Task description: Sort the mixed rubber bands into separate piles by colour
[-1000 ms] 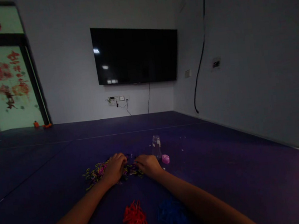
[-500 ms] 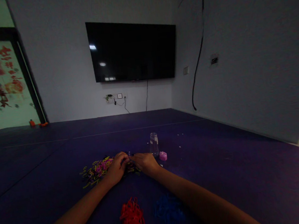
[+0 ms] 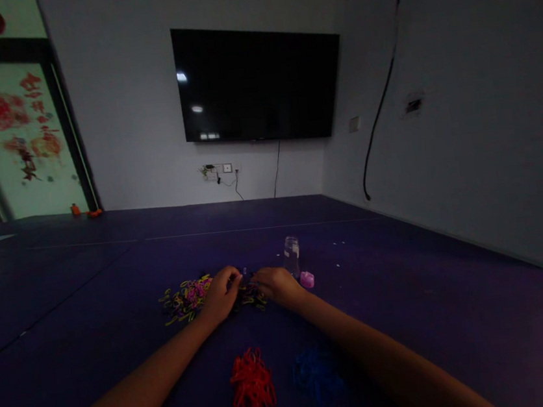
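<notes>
A mixed pile of small loops that look like rubber bands (image 3: 184, 299), in yellow, pink and dark colours, lies on the purple surface (image 3: 122, 351). At the pile's right part my left hand (image 3: 221, 293) is closed, thumb and forefinger pinched together. My right hand (image 3: 277, 284) faces it across a small gap, fingers bent down and together over the pile's right end. Whatever either hand's fingertips hold is too small and dark to make out. Nearer to me lie a red heap of bands (image 3: 253, 386) and a dark blue heap (image 3: 316, 373), the blue one beside my right forearm.
Just beyond my right hand stands a clear bottle (image 3: 292, 256), uncapped, with a pink cap (image 3: 307, 280) next to it. Small white scraps (image 3: 338, 265) lie to the right. Orange objects (image 3: 94, 213) sit at the far left edge. A television (image 3: 258, 84) hangs on the wall.
My hands, nearly touching before, are now slightly apart over the pile. The whole scene has shifted right in view as my head turned left. The heaps, bottle and cap stay put.
</notes>
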